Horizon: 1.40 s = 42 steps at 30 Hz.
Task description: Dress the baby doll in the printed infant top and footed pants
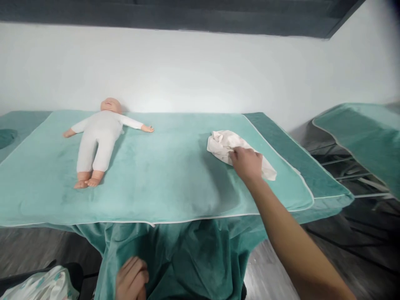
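My right hand [248,163] reaches across to the right part of the table and grips a bunched white cloth [223,143] with a faint print. The fingers are closed on its middle, and one end of the cloth sticks out to the right of the hand. My left hand [133,278] is low in front of the table, against the hanging green drape, fingers curled in and nothing visible in them. A baby doll [101,133] in a white bodysuit lies on its back on the left, arms spread, bare feet towards me, apart from both hands.
A light green padded cover [175,183] lies over the table, with a darker green cloth [281,146] beneath. A white wall stands behind, under a dark overhang [187,18]. To the right is a green-draped rack [368,137]; patterned fabric [43,285] shows at lower left.
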Each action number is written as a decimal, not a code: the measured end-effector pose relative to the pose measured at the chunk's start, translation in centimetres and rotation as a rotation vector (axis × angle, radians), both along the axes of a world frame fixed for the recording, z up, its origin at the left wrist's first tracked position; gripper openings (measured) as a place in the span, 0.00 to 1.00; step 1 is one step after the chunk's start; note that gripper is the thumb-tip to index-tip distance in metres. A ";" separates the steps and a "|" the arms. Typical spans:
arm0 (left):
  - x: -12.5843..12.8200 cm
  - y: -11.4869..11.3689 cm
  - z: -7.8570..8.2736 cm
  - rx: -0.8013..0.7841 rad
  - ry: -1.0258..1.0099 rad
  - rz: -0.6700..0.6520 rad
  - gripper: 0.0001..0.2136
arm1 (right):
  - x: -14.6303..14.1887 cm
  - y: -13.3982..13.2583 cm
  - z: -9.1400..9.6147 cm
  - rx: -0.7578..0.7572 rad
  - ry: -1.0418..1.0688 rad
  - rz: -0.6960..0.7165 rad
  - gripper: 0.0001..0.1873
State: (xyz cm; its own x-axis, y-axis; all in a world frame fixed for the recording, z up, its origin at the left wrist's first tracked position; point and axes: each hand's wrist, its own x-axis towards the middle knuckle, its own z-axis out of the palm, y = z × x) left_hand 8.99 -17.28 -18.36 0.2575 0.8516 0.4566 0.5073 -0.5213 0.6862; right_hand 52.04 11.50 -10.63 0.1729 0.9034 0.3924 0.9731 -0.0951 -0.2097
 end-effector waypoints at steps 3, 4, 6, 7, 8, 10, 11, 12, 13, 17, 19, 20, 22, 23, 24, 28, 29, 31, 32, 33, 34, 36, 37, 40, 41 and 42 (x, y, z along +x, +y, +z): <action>1.6 6.1 1.3 0.008 -0.077 0.054 0.12 | 0.8 1.7 4.6 0.179 0.507 -0.085 0.08; 2.4 7.9 2.0 -0.042 -0.156 0.075 0.11 | 0.5 2.1 6.4 0.227 0.707 -0.040 0.10; 4.3 11.0 3.5 -0.215 -0.327 0.152 0.10 | -1.1 2.4 9.7 0.264 1.024 0.164 0.13; 5.2 12.4 4.2 -0.318 -0.428 0.158 0.08 | -2.4 2.4 11.2 0.259 1.090 0.313 0.12; 6.0 13.8 4.8 -0.416 -0.532 0.124 0.07 | -4.1 2.0 12.3 0.256 1.099 0.431 0.12; 7.2 16.5 6.0 -0.555 -0.733 0.089 0.07 | -7.9 0.7 13.5 0.226 1.112 0.615 0.09; 7.4 17.7 6.4 -0.604 -0.837 0.064 0.10 | -10.0 -0.2 13.5 0.142 1.105 0.723 0.09; 7.4 18.9 6.8 -0.646 -0.948 0.021 0.14 | -12.1 -1.2 13.2 0.013 1.068 0.854 0.08; 7.2 20.0 7.0 -0.689 -1.052 -0.031 0.19 | -13.9 -2.3 12.4 -0.140 1.015 0.999 0.07; 5.7 22.1 7.1 -0.875 -1.112 -0.085 0.30 | -18.1 -5.3 7.7 -0.503 0.697 1.312 0.13; 5.0 22.1 6.7 -0.931 -0.978 -0.016 0.30 | -17.6 -5.4 4.9 -0.443 0.695 1.162 0.14; 4.6 22.0 6.6 -0.930 -0.926 0.022 0.30 | -16.9 -5.1 3.5 -0.383 0.688 1.035 0.15; 3.8 21.7 6.5 -0.868 -0.889 0.110 0.28 | -14.6 -3.9 0.8 -0.266 0.583 0.747 0.17; 3.3 21.7 6.5 -0.808 -0.896 0.166 0.26 | -13.2 -3.2 -0.4 -0.238 0.489 0.646 0.19; 2.7 21.7 6.6 -0.736 -0.907 0.232 0.25 | -11.7 -2.5 -1.4 -0.214 0.389 0.573 0.21; 0.0 21.7 7.3 -0.468 -0.922 0.487 0.22 | -5.3 -0.3 -3.8 -0.166 0.251 0.383 0.25; -0.6 21.6 7.4 -0.421 -0.891 0.546 0.21 | -3.8 0.0 -4.0 -0.171 0.246 0.314 0.25; -1.6 21.3 7.4 -0.326 -0.700 0.659 0.18 | -1.5 0.1 -4.2 -0.184 0.221 0.155 0.25; -1.8 21.1 7.4 -0.258 -0.532 0.700 0.18 | -0.8 0.0 -4.2 -0.186 0.203 0.095 0.25; -1.9 21.0 7.3 -0.177 -0.333 0.724 0.18 | -0.5 -0.2 -4.2 -0.175 0.190 0.065 0.25; -1.8 20.9 7.3 -0.090 -0.126 0.725 0.18 | -0.6 -0.5 -4.2 -0.151 0.187 0.075 0.25; -1.0 21.3 7.3 0.044 0.231 0.631 0.19 | -1.9 -1.1 -4.0 -0.104 0.224 0.214 0.23; -0.4 21.7 7.3 0.075 0.357 0.544 0.19 | -3.0 -1.3 -3.9 -0.088 0.247 0.308 0.22; 1.9 23.9 7.3 0.053 0.600 0.232 0.19 | -7.3 -1.0 -3.0 -0.116 0.208 0.479 0.20; 2.6 24.8 7.3 0.030 0.660 0.159 0.19 | -8.8 -0.7 -2.5 -0.159 0.173 0.499 0.20; 3.1 25.6 7.3 0.006 0.717 0.112 0.17 | -10.1 -0.3 -2.0 -0.222 0.143 0.521 0.21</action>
State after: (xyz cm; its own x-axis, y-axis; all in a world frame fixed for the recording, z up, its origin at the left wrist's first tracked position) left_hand 12.09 8.33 -11.09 0.4065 0.8886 0.2126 0.8820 -0.4423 0.1623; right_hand 41.94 11.24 -12.66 -0.2793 0.9414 0.1893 0.8668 0.3320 -0.3722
